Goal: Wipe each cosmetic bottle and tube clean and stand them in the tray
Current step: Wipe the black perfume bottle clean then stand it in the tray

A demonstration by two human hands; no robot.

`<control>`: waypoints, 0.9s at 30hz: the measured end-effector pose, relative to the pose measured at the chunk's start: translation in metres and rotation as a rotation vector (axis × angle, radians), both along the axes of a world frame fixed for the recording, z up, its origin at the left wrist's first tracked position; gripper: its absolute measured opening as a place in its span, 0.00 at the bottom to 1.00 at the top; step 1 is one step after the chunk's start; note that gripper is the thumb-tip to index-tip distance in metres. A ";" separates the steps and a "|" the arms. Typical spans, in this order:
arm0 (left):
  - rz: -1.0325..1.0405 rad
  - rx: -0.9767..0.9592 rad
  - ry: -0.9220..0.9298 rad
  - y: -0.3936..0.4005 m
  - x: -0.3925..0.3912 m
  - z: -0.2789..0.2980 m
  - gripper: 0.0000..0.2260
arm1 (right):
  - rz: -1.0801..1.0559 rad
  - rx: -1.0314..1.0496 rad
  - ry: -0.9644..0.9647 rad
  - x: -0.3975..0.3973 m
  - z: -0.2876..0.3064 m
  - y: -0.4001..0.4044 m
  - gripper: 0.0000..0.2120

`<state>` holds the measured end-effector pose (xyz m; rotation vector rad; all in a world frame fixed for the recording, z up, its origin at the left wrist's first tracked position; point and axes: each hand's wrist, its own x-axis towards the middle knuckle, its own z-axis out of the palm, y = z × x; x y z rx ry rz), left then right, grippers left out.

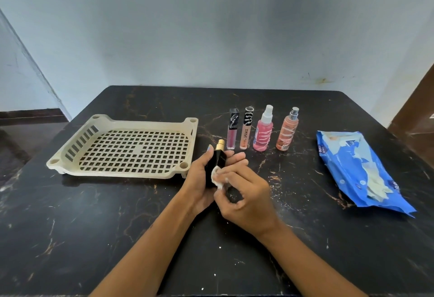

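Head view: your left hand (202,174) gripped the black bottle (217,164), just right of the tray (122,174).
Wipe: right hand (246,199) pinched the tissue (217,176) against it.
Axis: upright, cap away; left hand nearer tray.

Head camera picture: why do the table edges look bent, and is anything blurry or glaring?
Head view: wide-angle lens bows the black table edges; soft even light, no harsh glare; hands, black bottle and beige tray reasonably sharp.

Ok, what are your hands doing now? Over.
Left hand holds black bottle; right hand rubs it with wipe. Tray holds nothing. Nothing in the way.
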<state>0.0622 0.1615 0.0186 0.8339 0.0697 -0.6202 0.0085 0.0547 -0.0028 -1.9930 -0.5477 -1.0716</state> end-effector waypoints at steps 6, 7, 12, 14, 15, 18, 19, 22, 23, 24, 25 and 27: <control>-0.033 0.072 -0.084 -0.004 -0.002 -0.002 0.19 | -0.180 0.216 0.131 0.009 -0.002 -0.007 0.11; -0.035 0.081 -0.090 -0.005 -0.002 -0.003 0.19 | -0.188 0.214 0.142 0.009 -0.001 -0.008 0.12; -0.005 0.063 -0.013 -0.002 0.001 -0.002 0.24 | -0.106 0.036 0.061 0.005 0.000 0.000 0.10; 0.008 0.027 0.005 -0.002 0.001 -0.003 0.26 | -0.016 -0.043 0.012 0.000 0.001 0.001 0.08; 0.007 0.007 0.006 -0.001 0.002 -0.004 0.27 | 0.017 -0.076 -0.003 -0.002 0.002 0.001 0.07; -0.082 0.045 -0.019 0.001 0.000 0.000 0.30 | 0.058 -0.086 -0.003 -0.005 0.003 0.002 0.06; -0.119 0.050 -0.008 0.002 0.000 0.000 0.30 | 0.044 -0.067 0.004 -0.003 0.002 0.002 0.06; -0.113 0.061 0.023 0.002 0.000 0.000 0.30 | -0.046 0.030 0.041 0.002 -0.001 0.002 0.08; -0.089 0.056 0.016 0.002 0.001 -0.002 0.29 | -0.076 0.066 0.064 0.004 -0.002 0.001 0.08; -0.061 0.048 0.003 0.001 0.001 -0.003 0.28 | -0.100 0.097 0.089 0.005 -0.002 0.000 0.09; -0.041 0.044 -0.009 0.000 0.000 -0.004 0.25 | -0.121 0.123 0.114 0.006 -0.001 -0.001 0.09; -0.018 0.048 -0.032 -0.003 -0.001 -0.006 0.19 | -0.154 0.163 0.147 0.007 0.000 -0.003 0.11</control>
